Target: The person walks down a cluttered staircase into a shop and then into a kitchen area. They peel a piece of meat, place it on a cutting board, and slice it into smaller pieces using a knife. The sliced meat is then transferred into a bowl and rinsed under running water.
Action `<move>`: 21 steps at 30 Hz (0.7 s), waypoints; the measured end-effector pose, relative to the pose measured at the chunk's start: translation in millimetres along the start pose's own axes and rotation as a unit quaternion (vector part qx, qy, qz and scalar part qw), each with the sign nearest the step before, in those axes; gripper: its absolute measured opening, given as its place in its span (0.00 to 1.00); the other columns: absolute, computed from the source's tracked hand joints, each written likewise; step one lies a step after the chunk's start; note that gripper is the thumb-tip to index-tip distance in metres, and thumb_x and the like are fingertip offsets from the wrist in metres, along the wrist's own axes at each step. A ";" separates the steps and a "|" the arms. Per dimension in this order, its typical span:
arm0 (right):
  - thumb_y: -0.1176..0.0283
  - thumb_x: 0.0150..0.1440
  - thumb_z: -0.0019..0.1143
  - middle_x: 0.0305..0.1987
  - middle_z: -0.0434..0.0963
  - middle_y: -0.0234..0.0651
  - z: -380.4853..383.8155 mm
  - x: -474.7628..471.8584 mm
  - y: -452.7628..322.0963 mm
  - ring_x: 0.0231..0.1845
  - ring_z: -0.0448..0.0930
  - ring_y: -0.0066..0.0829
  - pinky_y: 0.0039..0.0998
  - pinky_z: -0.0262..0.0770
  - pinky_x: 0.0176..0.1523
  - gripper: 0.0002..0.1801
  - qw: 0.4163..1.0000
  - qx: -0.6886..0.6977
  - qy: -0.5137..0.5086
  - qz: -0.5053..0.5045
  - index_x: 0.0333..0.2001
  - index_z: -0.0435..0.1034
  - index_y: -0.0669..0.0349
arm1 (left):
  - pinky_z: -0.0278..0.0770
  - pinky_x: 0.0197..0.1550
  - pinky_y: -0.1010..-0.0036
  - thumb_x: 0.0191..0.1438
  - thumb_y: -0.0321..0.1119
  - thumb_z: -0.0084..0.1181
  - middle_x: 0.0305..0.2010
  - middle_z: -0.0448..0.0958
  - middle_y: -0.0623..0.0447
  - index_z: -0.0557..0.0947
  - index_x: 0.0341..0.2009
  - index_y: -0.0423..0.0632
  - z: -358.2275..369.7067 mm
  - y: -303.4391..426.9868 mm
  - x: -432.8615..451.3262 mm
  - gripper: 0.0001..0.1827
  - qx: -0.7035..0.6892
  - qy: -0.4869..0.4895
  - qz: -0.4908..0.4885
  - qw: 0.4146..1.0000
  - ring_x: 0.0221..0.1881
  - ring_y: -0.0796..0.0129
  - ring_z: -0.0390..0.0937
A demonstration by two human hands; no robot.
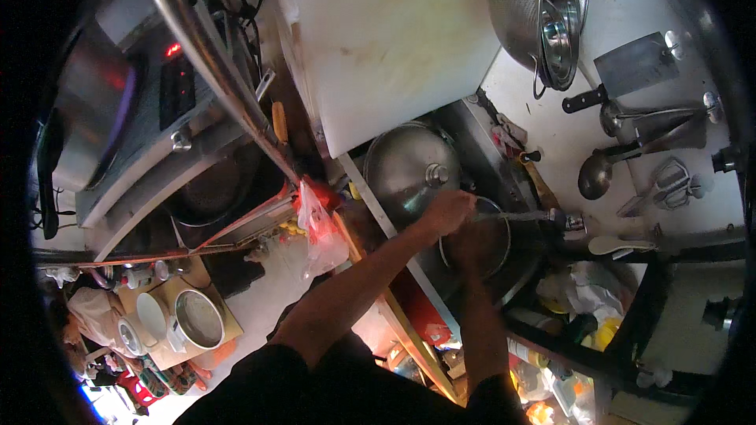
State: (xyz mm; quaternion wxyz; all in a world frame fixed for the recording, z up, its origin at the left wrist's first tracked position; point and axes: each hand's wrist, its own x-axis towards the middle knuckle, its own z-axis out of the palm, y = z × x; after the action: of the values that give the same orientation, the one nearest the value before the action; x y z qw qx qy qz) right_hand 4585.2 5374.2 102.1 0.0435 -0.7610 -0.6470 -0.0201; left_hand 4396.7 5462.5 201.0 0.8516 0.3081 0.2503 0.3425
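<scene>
Both my hands are together over a round metal-rimmed vessel (509, 242) in the sink. My left hand (450, 212) has its fingers curled at the rim's near-left side; whatever might be in them is hidden. My right hand (471, 239) is dark and blurred beside it, over the vessel's opening, so its fingers are not clear. From the right, a tap (570, 221) reaches toward the vessel, with a pale streak like running water between them. A domed metal lid (407, 159) with a round knob lies in the sink just beyond my left hand.
A large white cutting board (396, 41) lies past the sink. Metal strainers (520, 18) stand at upper right. A cleaver (638, 65), ladle (595, 180) and scissors (670, 186) hang from hooks. A curved metal rail (207, 59) and plastic bag (319, 236) are at left.
</scene>
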 end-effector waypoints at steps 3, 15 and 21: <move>0.45 0.62 0.53 0.62 0.76 0.50 32.5 6.8 8.1 0.64 0.75 0.51 0.50 0.66 0.70 0.34 0.999 -0.009 0.022 0.023 0.63 0.72 0.58 | 0.77 0.50 0.73 0.64 0.35 0.64 0.45 0.82 0.56 0.83 0.53 0.44 13.7 7.8 -4.3 0.15 0.163 0.089 -0.009 0.983 0.45 0.73 0.77; 0.44 0.60 0.55 0.69 0.72 0.48 -49.2 24.1 2.9 0.70 0.71 0.53 0.55 0.62 0.73 0.35 0.988 -0.072 -0.131 -0.024 0.65 0.70 0.53 | 0.77 0.50 0.74 0.65 0.35 0.61 0.45 0.83 0.54 0.83 0.54 0.45 23.5 57.0 1.9 0.14 0.148 0.041 0.007 0.988 0.43 0.70 0.79; 0.47 0.60 0.57 0.66 0.74 0.47 -35.9 39.7 20.2 0.70 0.71 0.54 0.59 0.61 0.72 0.31 0.994 0.093 -0.045 0.045 0.61 0.73 0.53 | 0.78 0.51 0.74 0.65 0.35 0.61 0.46 0.83 0.53 0.82 0.54 0.41 18.3 46.9 -6.5 0.16 0.094 0.014 -0.012 0.995 0.45 0.69 0.80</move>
State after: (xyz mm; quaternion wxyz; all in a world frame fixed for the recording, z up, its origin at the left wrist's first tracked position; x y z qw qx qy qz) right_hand 4612.5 5406.7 140.4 0.0861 -0.7820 -0.6126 0.0764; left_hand 4384.1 5478.3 247.6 0.8193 0.3787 0.2974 0.3112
